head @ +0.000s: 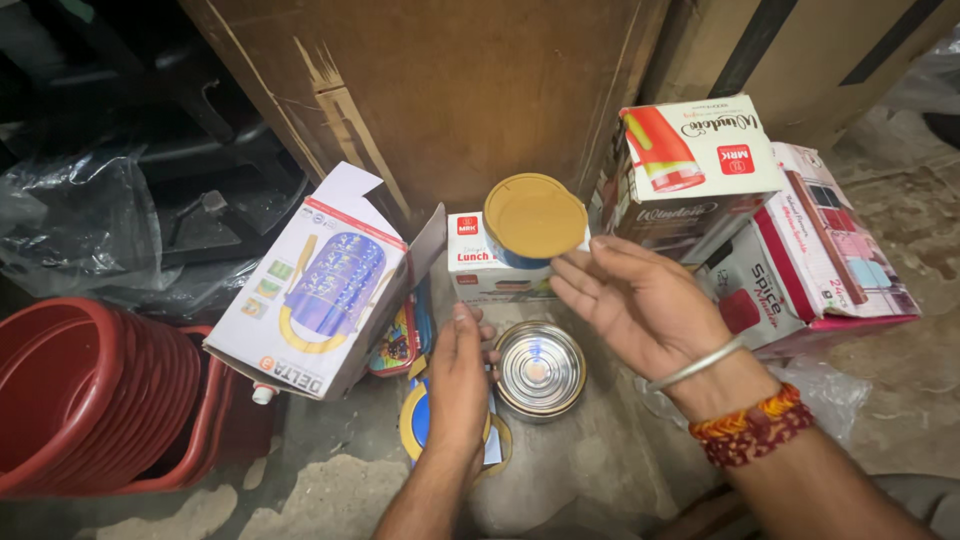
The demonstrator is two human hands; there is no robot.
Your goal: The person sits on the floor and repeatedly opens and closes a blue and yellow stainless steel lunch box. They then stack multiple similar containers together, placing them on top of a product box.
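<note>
My right hand (640, 305) is raised palm up, and its fingertips hold a round container with a tan lid and blue body (534, 219). My left hand (458, 375) reaches down, its fingers spread and touching the rim of an open steel bowl (541, 368) on the floor. Under the left hand lie a blue and yellow round lid or base (415, 420) and other lunch box parts, partly hidden. A silver bangle and red and orange thread bands circle my right wrist.
An open white box with a purple tiffin picture (320, 290) leans at the left. A small white and red box (475, 262) stands behind the bowl. Stacked product boxes (740, 210) sit at the right, stacked red tubs (80, 395) at the left, large cardboard cartons (440, 90) behind.
</note>
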